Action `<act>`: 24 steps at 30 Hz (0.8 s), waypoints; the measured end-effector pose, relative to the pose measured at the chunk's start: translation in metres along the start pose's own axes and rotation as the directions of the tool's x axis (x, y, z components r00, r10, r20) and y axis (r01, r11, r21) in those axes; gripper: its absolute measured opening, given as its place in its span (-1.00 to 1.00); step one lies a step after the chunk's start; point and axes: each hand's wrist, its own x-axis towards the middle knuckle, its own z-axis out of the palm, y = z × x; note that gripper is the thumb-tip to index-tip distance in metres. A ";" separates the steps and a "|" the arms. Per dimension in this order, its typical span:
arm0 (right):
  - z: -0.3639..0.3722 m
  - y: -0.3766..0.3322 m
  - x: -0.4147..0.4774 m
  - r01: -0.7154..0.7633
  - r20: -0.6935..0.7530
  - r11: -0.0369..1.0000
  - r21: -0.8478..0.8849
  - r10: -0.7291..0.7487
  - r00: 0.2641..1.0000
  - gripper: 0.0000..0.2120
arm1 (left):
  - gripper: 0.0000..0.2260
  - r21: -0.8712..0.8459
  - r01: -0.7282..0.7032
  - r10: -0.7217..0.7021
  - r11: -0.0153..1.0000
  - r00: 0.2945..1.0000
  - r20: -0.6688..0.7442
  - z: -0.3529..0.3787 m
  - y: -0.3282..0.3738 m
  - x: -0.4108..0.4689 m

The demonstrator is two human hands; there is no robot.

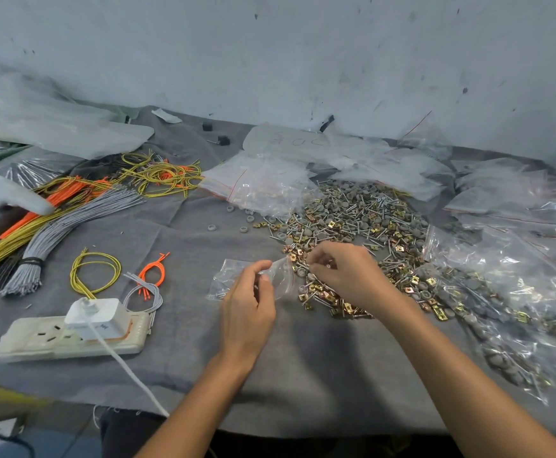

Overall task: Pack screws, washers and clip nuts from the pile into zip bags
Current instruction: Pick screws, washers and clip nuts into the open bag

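A pile of screws, grey washers and brass clip nuts (352, 223) spreads over the grey cloth at centre right. A small clear zip bag (237, 276) with a red seal line lies in front of it, a few screws inside. My left hand (247, 305) pinches the bag's open mouth between thumb and fingers. My right hand (346, 276) sits at the pile's near edge, just right of the bag's mouth, its fingertips curled together around small parts; which parts is hidden by the fingers.
Filled zip bags (501, 309) lie at the right. A stack of unfilled bags (257, 183) sits behind the pile. Bundles of grey, yellow and orange wires (71, 209) cover the left. A white power strip with a charger (71, 332) stands front left.
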 end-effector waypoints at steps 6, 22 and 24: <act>0.020 0.007 0.003 0.103 0.242 0.945 -0.310 -0.027 0.970 -0.92 | -0.74 -0.017 -0.003 0.003 1.000 1.000 0.005 0.001 -0.002 0.000; 0.015 -0.006 -0.003 0.012 0.145 0.999 0.043 -0.018 0.989 -0.94 | -0.78 0.005 -0.017 0.017 1.000 1.000 0.005 0.000 -0.003 0.001; 0.014 -0.013 -0.004 -0.019 0.137 0.966 0.259 -0.018 0.990 -0.88 | -0.79 0.003 -0.016 0.016 1.000 1.000 0.003 0.001 -0.004 0.001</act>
